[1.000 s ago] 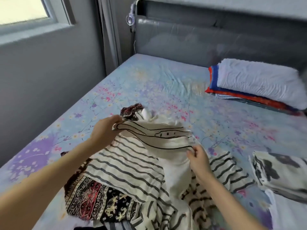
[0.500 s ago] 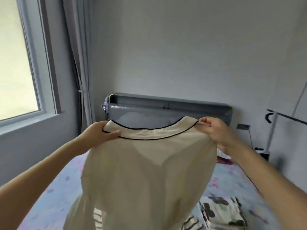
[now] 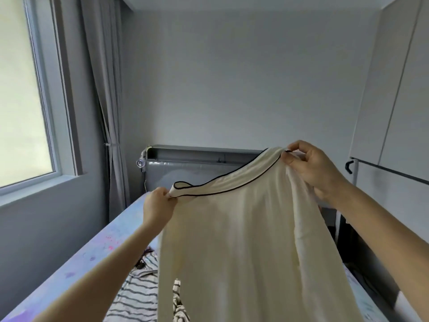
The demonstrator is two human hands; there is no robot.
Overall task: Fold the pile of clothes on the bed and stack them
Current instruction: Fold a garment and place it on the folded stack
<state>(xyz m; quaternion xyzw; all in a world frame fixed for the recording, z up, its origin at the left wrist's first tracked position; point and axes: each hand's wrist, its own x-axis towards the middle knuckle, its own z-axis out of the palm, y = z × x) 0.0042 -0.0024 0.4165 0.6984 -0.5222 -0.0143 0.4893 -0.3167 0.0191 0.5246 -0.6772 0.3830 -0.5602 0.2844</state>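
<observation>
Cream garment (image 3: 243,240): hangs at frame centre.
Left hand (image 3: 157,205): pinches its lower collar end.
Right hand (image 3: 311,166): pinches the higher end.

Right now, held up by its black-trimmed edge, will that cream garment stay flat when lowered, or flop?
Likely floppy: the cream garment drapes in soft folds from the left hand and right hand. It is probably light, since finger pinches alone carry it. It may bunch on the striped clothes beneath.
</observation>
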